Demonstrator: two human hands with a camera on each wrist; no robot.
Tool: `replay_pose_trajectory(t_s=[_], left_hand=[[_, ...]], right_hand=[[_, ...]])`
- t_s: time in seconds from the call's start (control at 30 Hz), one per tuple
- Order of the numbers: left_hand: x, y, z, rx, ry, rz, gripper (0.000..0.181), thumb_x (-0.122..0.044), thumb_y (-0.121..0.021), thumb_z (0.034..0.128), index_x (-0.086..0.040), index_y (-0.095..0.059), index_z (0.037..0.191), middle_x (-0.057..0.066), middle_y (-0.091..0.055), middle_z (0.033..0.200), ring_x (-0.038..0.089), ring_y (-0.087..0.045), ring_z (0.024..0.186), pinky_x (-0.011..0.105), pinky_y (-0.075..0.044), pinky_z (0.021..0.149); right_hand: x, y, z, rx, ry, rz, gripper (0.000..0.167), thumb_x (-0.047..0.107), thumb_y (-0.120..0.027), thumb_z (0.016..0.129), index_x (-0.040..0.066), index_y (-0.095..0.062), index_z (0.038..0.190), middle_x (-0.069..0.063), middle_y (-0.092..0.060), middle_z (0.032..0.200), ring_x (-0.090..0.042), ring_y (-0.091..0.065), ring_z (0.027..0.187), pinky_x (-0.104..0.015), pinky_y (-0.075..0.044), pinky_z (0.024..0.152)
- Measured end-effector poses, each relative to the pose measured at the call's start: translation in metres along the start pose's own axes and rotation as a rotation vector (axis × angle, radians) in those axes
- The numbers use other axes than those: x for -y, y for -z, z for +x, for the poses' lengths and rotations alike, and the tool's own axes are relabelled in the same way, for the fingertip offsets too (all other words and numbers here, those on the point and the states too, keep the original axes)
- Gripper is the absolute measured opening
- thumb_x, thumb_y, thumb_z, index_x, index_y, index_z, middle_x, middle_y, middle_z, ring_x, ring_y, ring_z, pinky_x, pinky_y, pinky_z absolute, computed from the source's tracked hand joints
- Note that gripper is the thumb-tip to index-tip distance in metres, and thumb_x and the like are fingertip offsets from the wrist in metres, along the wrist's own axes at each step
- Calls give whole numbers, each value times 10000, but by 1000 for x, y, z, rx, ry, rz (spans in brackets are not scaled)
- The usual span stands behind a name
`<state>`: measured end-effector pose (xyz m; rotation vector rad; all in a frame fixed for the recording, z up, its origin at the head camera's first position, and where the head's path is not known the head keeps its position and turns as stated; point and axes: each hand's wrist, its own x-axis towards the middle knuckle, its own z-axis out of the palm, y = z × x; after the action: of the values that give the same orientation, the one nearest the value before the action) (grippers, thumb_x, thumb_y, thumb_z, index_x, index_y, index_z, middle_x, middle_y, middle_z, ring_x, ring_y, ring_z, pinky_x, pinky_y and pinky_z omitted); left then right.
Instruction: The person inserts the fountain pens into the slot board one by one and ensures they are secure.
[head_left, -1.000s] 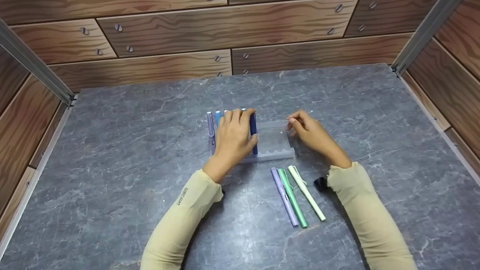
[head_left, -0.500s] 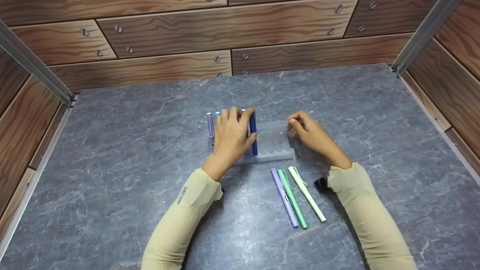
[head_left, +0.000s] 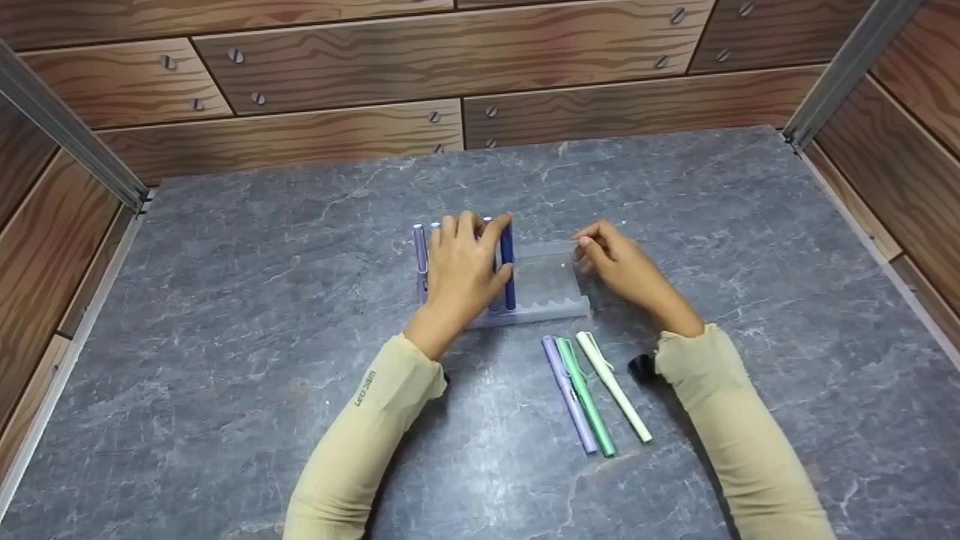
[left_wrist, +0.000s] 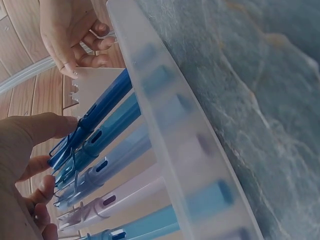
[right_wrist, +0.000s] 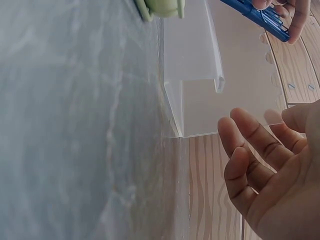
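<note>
My left hand [head_left: 465, 277] pinches the cap end of a dark blue pen [head_left: 508, 259] between thumb and fingers. That pen leans in a translucent plastic pen rack [head_left: 546, 281]. Beside it in the rack, the left wrist view shows a teal pen [left_wrist: 102, 142], a blue-grey pen [left_wrist: 117, 155], a pink pen [left_wrist: 125, 199] and a light blue pen [left_wrist: 150, 224]. A purple pen [head_left: 420, 251] stands at the rack's left end. At the opposite end, my right hand [head_left: 619, 262] holds the rack's upper corner between thumb and index finger, other fingers loosely bent.
Three loose pens lie on the grey marbled table [head_left: 262, 300] in front of the rack: lavender [head_left: 568, 394], green [head_left: 585, 397] and pale green [head_left: 613, 386]. Wood-patterned walls [head_left: 450, 60] enclose the back and sides.
Over the last second my left hand has shifted slightly left along the pen tops, staying at the dark blue pen. My right hand and the loose pens keep their places.
</note>
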<state>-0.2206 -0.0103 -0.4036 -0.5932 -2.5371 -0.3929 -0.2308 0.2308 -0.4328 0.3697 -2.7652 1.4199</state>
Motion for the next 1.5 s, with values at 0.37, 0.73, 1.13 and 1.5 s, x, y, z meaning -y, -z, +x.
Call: replay_pose_trajectory(t_s=[0.37,0.73,1.13,1.5], left_hand=[[0,2,-3,-27,-13,-13,618,-385,-792,764,-196,-576,1311,52,-578,1026,237,-470,886,354,-347,749],[-5,9,-12,-59,-56,-2,655,-490,-778,747,-190,-584,1296,43,-584,975,224,-469,842,347,-333,704],[-7,14,-30,99,-12,-92,733,-583,-729,748,-202,-540,1345,55,-606,1053,228,-499,869,348,-362,731],[-15,20,-45,240,11,-264,742,-552,-742,750,-181,-532,1358,31,-574,973,187,-436,814,314,-325,733]], right_hand=[[3,-1,-1,-4,-27,15,288,173,-408,1034,-43,-524,1185,-255,-653,1005,-318,-647,818,-329,-529,742],[2,-1,1,-3,-11,2,287,166,-401,1035,-46,-518,1189,-252,-649,1001,-321,-642,815,-268,-513,717],[2,-1,0,-6,-5,-2,287,170,-396,1037,-44,-516,1186,-255,-648,1004,-309,-638,809,-250,-485,707],[4,-2,0,-3,-25,10,295,160,-387,1039,-64,-512,1185,-270,-637,1012,-363,-638,837,-341,-514,740]])
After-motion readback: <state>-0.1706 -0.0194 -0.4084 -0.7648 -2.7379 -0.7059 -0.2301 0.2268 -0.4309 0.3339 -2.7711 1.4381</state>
